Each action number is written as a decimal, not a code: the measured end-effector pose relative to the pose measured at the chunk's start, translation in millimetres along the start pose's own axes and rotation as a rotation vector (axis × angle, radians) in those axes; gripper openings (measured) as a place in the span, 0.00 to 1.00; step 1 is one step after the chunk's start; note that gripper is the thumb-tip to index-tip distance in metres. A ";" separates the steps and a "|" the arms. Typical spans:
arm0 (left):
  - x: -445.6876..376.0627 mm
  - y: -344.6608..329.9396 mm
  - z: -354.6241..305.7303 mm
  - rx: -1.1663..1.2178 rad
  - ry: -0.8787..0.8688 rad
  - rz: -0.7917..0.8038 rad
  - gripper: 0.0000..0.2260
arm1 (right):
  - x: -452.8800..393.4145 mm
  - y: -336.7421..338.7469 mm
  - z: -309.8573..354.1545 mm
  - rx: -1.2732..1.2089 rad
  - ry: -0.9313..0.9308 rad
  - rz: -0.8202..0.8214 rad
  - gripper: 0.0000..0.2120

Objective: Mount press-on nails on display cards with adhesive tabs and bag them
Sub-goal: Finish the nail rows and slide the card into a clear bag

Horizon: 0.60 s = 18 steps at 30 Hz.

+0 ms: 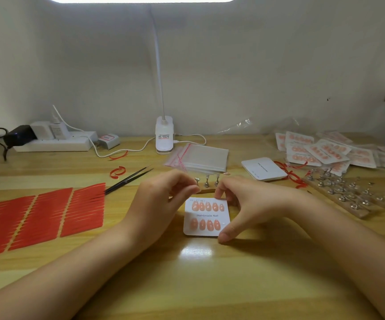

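My display card [206, 216] lies flat on the bench [210, 285] right in front of me, printed "Handmade Nail" across its middle. Five peach nails [207, 206] sit in its upper row and four in the lower row, with the right end of the lower row bare. My right hand [244, 204] arches over the card's right edge: the thumb tip rests at the card's 5 o'clock corner and the curled fingers touch its 1 o'clock corner, so the hand frames the card rather than closing round it. My left hand [161, 199] hovers at the card's 10 o'clock with its fingers curled in and the tips pinched together; whether a nail sits between them I cannot tell. Just beyond the card at 12 o'clock stands a small wooden strip with metal nail stands [206, 181]. A stack of clear zip bags [200, 159] lies farther out at 12 o'clock. A pile of blank cards [264, 168] sits at 1 o'clock, and past it, at 2 o'clock, a heap of bagged finished cards [325, 151]. A long rack of stands [348, 195] lies at 3 o'clock. Sheets of red adhesive tabs [44, 215] spread at 9 o'clock, with black tweezers [128, 180] at 10 o'clock and a clip lamp [164, 135] at the back
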<state>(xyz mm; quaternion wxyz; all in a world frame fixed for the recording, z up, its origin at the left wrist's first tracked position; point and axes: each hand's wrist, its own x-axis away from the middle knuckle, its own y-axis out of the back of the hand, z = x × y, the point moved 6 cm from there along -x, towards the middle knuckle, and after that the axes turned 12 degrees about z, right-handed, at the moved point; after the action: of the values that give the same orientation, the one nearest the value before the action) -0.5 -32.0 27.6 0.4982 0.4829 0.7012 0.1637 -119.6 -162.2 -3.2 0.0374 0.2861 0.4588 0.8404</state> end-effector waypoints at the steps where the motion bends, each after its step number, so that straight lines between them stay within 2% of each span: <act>1: 0.4 0.7 -0.2 0.002 0.000 -0.006 0.10 | 0.5 0.3 1.0 -0.006 0.010 0.000 0.39; 6: 0.2 9.0 -1.0 0.078 0.027 -0.094 0.08 | 4.3 3.9 4.9 -0.137 0.077 -0.068 0.35; 10: -0.1 11.2 -1.7 0.041 0.020 -0.125 0.11 | 6.3 7.7 11.8 -0.217 0.162 -0.203 0.35; 13: -0.3 17.1 -1.4 0.001 0.028 -0.196 0.08 | 8.6 11.4 19.7 -0.233 0.222 -0.342 0.36; 15: 0.0 26.9 7.6 0.126 0.120 -0.305 0.04 | 13.2 15.9 25.7 -0.198 0.269 -0.457 0.36; 18: -1.6 32.1 25.4 0.481 0.279 -0.380 0.03 | 23.6 22.2 33.4 -0.127 0.315 -0.624 0.35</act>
<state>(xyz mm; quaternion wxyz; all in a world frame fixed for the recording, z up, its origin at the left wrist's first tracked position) 37.8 -24.3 39.8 0.2910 0.4200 0.8588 -0.0377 -117.7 -142.3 38.8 0.2389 -0.0036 0.4709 0.8492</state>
